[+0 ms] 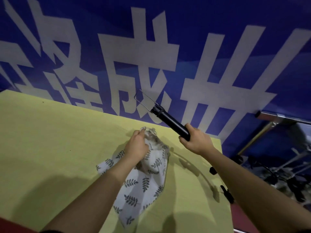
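we judge the work as packing the tube into the bag, and it looks early to midway; behind the bag hangs a blue banner [235,22], and under it lies a yellow-green table [50,140]; the bag [144,182], white with a leaf print, lies flat on the table towards its near end and bulges towards its far end, where its mouth is gathered; the tube [170,121], black with a thin wire loop [144,100] at its far tip, is wholly outside the bag, raised in the air to the right of the mouth and beyond it, tilted away from us; our left hand [136,145] rests on the bag's far end and pinches the gathered cloth or cord at the mouth; our right hand [196,140], right of the bag, is wrapped round the tube's near end; so we think what is left is to widen the mouth, turn the tube toward it, slide it in and draw the cord; whether the bulge is something already inside we cannot tell; two small black clips [212,170] sit at the table edge right of the bag.

on writing: the banner carries huge white chinese characters; the one straight behind the bag reads 成; the one right of it looks like 世; those to the left are cut off and we cannot read them; we see no label on bag or tube.
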A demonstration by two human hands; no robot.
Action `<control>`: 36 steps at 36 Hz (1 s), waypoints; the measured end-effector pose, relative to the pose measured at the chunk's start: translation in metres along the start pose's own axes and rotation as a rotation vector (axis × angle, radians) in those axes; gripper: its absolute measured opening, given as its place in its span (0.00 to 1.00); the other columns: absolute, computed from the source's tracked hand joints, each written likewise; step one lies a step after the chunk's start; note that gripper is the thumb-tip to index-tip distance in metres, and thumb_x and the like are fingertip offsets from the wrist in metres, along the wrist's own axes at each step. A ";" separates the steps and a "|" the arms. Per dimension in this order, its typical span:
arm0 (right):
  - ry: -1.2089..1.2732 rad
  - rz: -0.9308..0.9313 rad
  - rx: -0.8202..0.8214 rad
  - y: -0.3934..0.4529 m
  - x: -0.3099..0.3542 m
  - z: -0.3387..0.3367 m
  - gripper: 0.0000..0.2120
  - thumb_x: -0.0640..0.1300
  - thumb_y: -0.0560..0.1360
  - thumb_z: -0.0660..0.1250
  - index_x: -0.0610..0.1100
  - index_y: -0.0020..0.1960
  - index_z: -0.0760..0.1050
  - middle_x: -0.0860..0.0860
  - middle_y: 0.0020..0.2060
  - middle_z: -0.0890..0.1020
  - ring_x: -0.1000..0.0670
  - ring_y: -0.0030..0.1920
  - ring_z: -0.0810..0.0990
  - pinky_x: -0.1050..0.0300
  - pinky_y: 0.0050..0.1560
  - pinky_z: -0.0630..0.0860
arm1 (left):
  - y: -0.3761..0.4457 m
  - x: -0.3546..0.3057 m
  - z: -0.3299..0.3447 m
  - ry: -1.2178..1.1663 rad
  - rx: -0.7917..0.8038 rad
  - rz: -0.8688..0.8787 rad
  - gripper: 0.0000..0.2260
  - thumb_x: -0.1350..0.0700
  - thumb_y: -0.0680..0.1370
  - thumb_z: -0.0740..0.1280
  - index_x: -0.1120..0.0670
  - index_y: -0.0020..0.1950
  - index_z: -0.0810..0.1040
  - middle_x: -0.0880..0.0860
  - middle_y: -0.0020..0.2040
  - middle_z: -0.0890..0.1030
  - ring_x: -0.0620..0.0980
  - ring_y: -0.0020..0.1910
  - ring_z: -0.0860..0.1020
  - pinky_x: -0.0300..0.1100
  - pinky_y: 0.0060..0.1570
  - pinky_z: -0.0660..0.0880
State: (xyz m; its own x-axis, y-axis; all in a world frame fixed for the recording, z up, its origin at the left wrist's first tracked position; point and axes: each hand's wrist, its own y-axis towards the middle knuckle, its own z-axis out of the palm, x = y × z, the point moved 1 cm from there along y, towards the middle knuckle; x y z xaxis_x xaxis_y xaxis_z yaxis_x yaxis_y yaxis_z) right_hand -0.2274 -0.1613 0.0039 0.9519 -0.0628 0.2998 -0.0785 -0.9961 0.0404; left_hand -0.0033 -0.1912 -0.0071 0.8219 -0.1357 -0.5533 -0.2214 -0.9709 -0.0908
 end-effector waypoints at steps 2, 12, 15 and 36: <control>-0.056 -0.021 0.022 -0.010 0.002 -0.005 0.15 0.55 0.74 0.63 0.49 0.55 0.64 0.51 0.42 0.76 0.47 0.39 0.74 0.54 0.38 0.73 | -0.003 -0.003 -0.005 -0.075 -0.028 -0.008 0.29 0.65 0.76 0.61 0.56 0.76 0.57 0.56 0.67 0.67 0.55 0.59 0.73 0.45 0.52 0.72; -0.301 -0.094 0.056 -0.052 0.000 -0.017 0.19 0.51 0.72 0.64 0.51 0.62 0.64 0.49 0.51 0.79 0.44 0.54 0.76 0.49 0.54 0.69 | -0.023 -0.015 -0.015 -0.194 -0.111 0.019 0.30 0.67 0.76 0.60 0.57 0.77 0.55 0.54 0.72 0.63 0.55 0.66 0.70 0.43 0.59 0.69; -0.381 -0.110 0.023 -0.058 0.002 -0.021 0.21 0.50 0.74 0.63 0.51 0.65 0.63 0.49 0.54 0.78 0.44 0.57 0.74 0.47 0.57 0.66 | -0.029 -0.015 -0.010 -0.208 -0.044 0.073 0.31 0.70 0.76 0.59 0.56 0.77 0.53 0.51 0.73 0.61 0.54 0.69 0.66 0.45 0.66 0.67; -0.778 -0.290 -0.232 -0.051 0.066 -0.031 0.17 0.44 0.63 0.76 0.48 0.49 0.75 0.49 0.42 0.79 0.44 0.46 0.77 0.49 0.52 0.58 | -0.056 -0.031 -0.027 -0.001 -0.030 0.298 0.32 0.55 0.73 0.66 0.44 0.74 0.59 0.44 0.70 0.67 0.52 0.63 0.66 0.45 0.58 0.62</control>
State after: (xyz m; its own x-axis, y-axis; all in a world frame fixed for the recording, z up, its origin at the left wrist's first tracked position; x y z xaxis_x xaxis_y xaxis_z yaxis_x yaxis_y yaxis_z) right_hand -0.1692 -0.1125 0.0509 0.8694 0.0828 -0.4872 0.2211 -0.9469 0.2334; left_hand -0.0023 -0.1377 0.0374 0.7225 -0.4157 -0.5524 -0.4377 -0.8936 0.0999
